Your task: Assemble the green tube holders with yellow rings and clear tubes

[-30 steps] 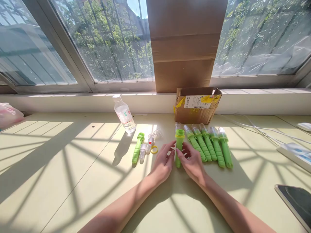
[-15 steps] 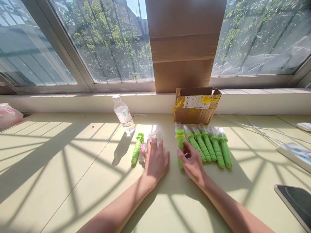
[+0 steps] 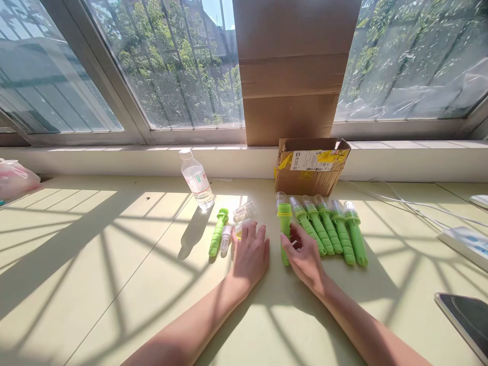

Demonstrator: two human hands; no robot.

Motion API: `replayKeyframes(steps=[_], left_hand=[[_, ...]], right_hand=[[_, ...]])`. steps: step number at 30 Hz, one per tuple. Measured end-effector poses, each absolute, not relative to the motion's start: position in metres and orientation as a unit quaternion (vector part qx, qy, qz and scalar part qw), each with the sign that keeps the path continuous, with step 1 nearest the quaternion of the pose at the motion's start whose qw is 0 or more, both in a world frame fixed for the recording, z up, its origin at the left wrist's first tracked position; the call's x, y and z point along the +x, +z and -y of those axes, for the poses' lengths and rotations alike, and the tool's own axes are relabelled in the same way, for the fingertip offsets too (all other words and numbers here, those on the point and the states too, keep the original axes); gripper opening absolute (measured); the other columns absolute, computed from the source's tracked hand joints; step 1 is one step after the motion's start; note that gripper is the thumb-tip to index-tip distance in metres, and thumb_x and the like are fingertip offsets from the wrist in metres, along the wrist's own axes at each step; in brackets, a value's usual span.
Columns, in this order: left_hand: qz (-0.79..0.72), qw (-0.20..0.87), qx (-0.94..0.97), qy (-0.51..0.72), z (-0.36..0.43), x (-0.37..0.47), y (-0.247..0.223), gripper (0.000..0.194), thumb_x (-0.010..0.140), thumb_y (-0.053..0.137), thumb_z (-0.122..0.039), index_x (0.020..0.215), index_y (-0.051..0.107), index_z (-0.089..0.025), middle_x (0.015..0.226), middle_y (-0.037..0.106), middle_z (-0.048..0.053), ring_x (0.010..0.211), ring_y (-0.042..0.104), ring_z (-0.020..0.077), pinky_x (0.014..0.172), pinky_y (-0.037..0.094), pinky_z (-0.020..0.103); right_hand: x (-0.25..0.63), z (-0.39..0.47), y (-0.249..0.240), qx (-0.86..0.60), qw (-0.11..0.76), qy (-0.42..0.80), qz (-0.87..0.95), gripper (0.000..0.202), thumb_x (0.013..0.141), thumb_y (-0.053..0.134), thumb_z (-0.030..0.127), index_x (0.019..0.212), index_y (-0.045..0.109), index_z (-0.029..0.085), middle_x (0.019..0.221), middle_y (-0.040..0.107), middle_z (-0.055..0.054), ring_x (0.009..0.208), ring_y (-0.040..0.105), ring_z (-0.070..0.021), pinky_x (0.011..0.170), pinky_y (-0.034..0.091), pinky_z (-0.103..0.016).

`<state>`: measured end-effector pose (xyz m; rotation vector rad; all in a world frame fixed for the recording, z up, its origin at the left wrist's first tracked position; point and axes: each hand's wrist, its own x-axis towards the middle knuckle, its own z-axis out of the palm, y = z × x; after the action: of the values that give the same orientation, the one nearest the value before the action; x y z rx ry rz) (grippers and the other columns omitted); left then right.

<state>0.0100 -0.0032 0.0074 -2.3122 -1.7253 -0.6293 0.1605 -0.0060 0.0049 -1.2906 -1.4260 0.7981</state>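
Observation:
My left hand (image 3: 249, 254) is palm down, its fingertips over a clear piece with some yellow (image 3: 239, 231); whether it grips this is hidden. Beside it lie a small clear vial with a white cap (image 3: 225, 241), a clear plastic cap (image 3: 244, 211) and a green tube (image 3: 218, 234). My right hand (image 3: 304, 254) has its thumb and fingers around an open-topped green tube (image 3: 284, 229), with a clear cap (image 3: 280, 198) just behind it. To the right, several green tubes with clear caps (image 3: 340, 235) lie in a row.
A cardboard box (image 3: 308, 175) stands behind the tubes. At the back left is a water bottle (image 3: 197, 180). On the right are a power strip (image 3: 465, 244), white cables (image 3: 412, 202) and a phone (image 3: 463, 317). A pink bag (image 3: 17, 179) sits far left.
My left hand has shifted slightly right, uncovering the white-capped vial. The clear plastic cap behind it shows more fully. My right hand stays around the green tube. The view has shifted slightly.

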Motion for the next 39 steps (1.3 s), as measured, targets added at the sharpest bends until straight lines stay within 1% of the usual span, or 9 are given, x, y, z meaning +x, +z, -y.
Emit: replayKeyframes(steps=[3, 5, 9, 12, 18, 22, 26, 32, 39], left_hand=[[0.575, 0.095, -0.786, -0.205, 0.0033, 0.0091, 0.0071, 0.028, 0.095, 0.042, -0.018, 0.115, 0.061, -0.018, 0.115, 0.061, 0.015, 0.112, 0.055, 0.0314, 0.101, 0.039, 0.058], [0.577, 0.110, -0.783, -0.203, 0.0036, 0.0088, 0.0069, 0.028, 0.095, 0.044, -0.019, 0.116, 0.061, -0.018, 0.118, 0.060, 0.016, 0.115, 0.053, 0.0317, 0.101, 0.039, 0.056], [0.609, 0.135, -0.756, -0.199, 0.0036, 0.0095, 0.0056, 0.033, 0.094, 0.048, -0.028, 0.122, 0.059, -0.016, 0.129, 0.055, 0.021, 0.128, 0.045, 0.0375, 0.108, 0.029, 0.065], [0.623, 0.127, -0.747, -0.194, 0.0024, 0.0101, 0.0038, 0.036, 0.094, 0.048, -0.031, 0.125, 0.057, -0.015, 0.132, 0.055, 0.022, 0.130, 0.044, 0.0394, 0.108, 0.027, 0.069], [0.606, 0.114, -0.763, -0.193, 0.0004, 0.0084, 0.0019, 0.032, 0.096, 0.044, -0.029, 0.121, 0.057, -0.015, 0.126, 0.058, 0.019, 0.120, 0.053, 0.0347, 0.109, 0.029, 0.065], [0.599, 0.102, -0.772, -0.186, 0.0002, 0.0076, 0.0030, 0.028, 0.095, 0.046, -0.030, 0.114, 0.059, -0.014, 0.123, 0.059, 0.020, 0.120, 0.053, 0.0347, 0.107, 0.034, 0.060], [0.600, 0.097, -0.772, -0.188, 0.0006, 0.0091, 0.0052, 0.022, 0.095, 0.045, -0.027, 0.108, 0.059, -0.016, 0.122, 0.059, 0.018, 0.114, 0.054, 0.0335, 0.102, 0.037, 0.061], [0.605, 0.068, -0.774, -0.173, 0.0024, 0.0100, 0.0100, 0.017, 0.095, 0.044, -0.025, 0.100, 0.059, -0.018, 0.110, 0.062, 0.013, 0.106, 0.055, 0.0313, 0.097, 0.040, 0.061], [0.585, 0.077, -0.786, -0.186, -0.0010, 0.0071, 0.0095, 0.015, 0.094, 0.047, -0.024, 0.094, 0.059, -0.016, 0.101, 0.060, 0.013, 0.100, 0.056, 0.0306, 0.090, 0.048, 0.053]], right_hand=[[0.1606, 0.0071, 0.0062, -0.534, 0.503, 0.332, 0.593, 0.026, 0.090, 0.057, 0.044, 0.098, 0.062, 0.020, 0.077, 0.061, -0.001, 0.060, 0.052, -0.0151, 0.053, 0.041, -0.028], [0.1607, 0.0073, 0.0069, -0.534, 0.503, 0.330, 0.594, 0.026, 0.090, 0.057, 0.044, 0.099, 0.062, 0.020, 0.077, 0.061, -0.001, 0.060, 0.052, -0.0151, 0.054, 0.041, -0.028], [0.1607, 0.0065, 0.0069, -0.532, 0.505, 0.328, 0.594, 0.026, 0.089, 0.057, 0.044, 0.099, 0.062, 0.020, 0.078, 0.061, -0.001, 0.060, 0.052, -0.0153, 0.055, 0.042, -0.028], [0.1603, 0.0061, 0.0068, -0.533, 0.504, 0.332, 0.593, 0.025, 0.089, 0.057, 0.043, 0.099, 0.061, 0.021, 0.077, 0.061, -0.001, 0.060, 0.052, -0.0154, 0.055, 0.041, -0.028], [0.1602, 0.0070, 0.0079, -0.537, 0.500, 0.334, 0.592, 0.026, 0.089, 0.057, 0.045, 0.098, 0.061, 0.021, 0.078, 0.060, -0.001, 0.060, 0.051, -0.0153, 0.054, 0.040, -0.028], [0.1603, 0.0068, 0.0067, -0.536, 0.504, 0.332, 0.590, 0.027, 0.089, 0.057, 0.045, 0.098, 0.061, 0.021, 0.077, 0.060, -0.001, 0.059, 0.051, -0.0153, 0.053, 0.040, -0.028], [0.1605, 0.0066, 0.0055, -0.537, 0.502, 0.330, 0.592, 0.025, 0.089, 0.057, 0.044, 0.098, 0.061, 0.020, 0.077, 0.059, -0.001, 0.060, 0.052, -0.0146, 0.053, 0.039, -0.027], [0.1611, 0.0078, 0.0088, -0.538, 0.498, 0.329, 0.595, 0.026, 0.089, 0.057, 0.044, 0.097, 0.061, 0.020, 0.076, 0.058, 0.000, 0.060, 0.051, -0.0139, 0.053, 0.039, -0.027], [0.1602, 0.0082, 0.0103, -0.540, 0.496, 0.330, 0.595, 0.022, 0.088, 0.057, 0.042, 0.094, 0.061, 0.021, 0.075, 0.057, 0.001, 0.059, 0.049, -0.0129, 0.052, 0.038, -0.026]])
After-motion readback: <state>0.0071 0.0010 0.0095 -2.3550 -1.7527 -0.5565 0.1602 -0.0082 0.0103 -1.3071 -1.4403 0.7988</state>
